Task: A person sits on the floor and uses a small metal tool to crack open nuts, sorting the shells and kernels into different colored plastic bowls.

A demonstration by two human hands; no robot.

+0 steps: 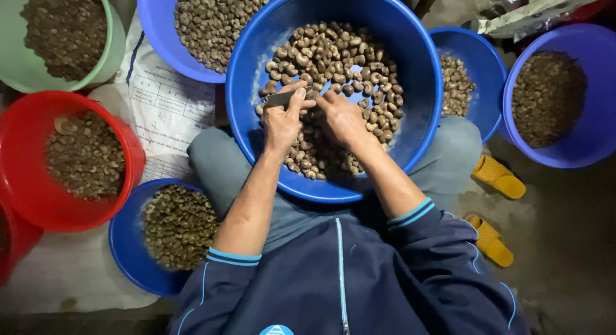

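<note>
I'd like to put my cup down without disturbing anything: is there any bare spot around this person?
Bare floor lies right of the yellow sandals, and white sheet below the red tub. Tubs of nuts crowd the top; both hands fill the big blue tub.

head cam | steep downward look | close over lap basin [256, 59]
</note>
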